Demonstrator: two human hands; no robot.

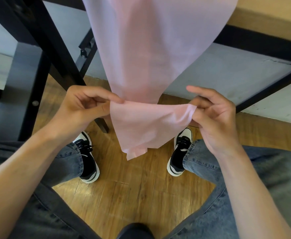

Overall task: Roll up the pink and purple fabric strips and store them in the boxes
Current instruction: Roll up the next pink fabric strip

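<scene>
pink fabric strip (151,66) hangs lengthwise down from the desk (268,16) edge, its lower end folded toward the person. left hand (82,107) pinches the fold's left corner, right hand (215,116) its right corner, above the wooden floor (134,195) between two shoes (87,159).

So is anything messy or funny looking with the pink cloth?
A little. The pink fabric strip hangs off the table edge, not rolled yet. Its bottom end is uneven, with a small ragged flap sticking out. The left hand and right hand pinch its sides.
</scene>
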